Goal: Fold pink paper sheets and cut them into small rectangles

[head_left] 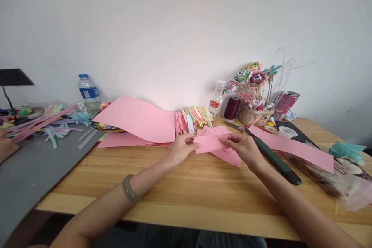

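A small pink paper rectangle (209, 143) is stretched between my two hands above the wooden table. My left hand (183, 148) pinches its left end between thumb and fingers. At its right end, my right hand (241, 145) is closed on the paper the same way. Beneath and behind it lie loose pink paper pieces (229, 157). Large pink sheets (139, 120) rest to the left of my left hand, one with a raised, curved edge. A dark green long-handled tool (276, 161) lies beside my right hand, near a long pink strip (302, 151).
Folded colored papers (197, 116), a clear bottle (216, 99), a dark red thread spool (231, 109) and a flower basket (252, 114) stand by the wall. Scissors (235, 126) lie behind my right hand. At far left, another person's hand (7, 147) is near pipe cleaners (43, 124).
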`<state>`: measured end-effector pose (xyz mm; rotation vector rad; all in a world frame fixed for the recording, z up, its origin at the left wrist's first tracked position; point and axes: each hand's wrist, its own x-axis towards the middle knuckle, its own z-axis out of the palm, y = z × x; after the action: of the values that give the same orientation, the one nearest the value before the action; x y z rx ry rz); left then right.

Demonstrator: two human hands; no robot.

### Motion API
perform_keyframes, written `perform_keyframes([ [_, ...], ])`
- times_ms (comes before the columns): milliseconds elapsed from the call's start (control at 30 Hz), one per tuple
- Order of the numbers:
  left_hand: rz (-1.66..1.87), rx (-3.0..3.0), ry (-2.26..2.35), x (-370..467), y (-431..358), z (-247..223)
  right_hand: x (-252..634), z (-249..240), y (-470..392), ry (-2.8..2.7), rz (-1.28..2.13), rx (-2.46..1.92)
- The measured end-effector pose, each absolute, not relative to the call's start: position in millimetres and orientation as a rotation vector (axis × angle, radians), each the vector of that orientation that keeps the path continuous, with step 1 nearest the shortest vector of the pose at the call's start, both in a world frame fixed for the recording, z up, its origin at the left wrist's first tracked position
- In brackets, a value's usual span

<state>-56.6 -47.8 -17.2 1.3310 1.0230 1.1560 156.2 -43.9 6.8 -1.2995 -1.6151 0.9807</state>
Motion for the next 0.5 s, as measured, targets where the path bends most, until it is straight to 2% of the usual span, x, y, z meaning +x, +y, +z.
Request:
perform_keyframes([
  [500,1.167,1.317,1.113,-56.4,-51.2,-20.7,157.3,-0.5,-38.5,-1.609,0.989,-1.334],
])
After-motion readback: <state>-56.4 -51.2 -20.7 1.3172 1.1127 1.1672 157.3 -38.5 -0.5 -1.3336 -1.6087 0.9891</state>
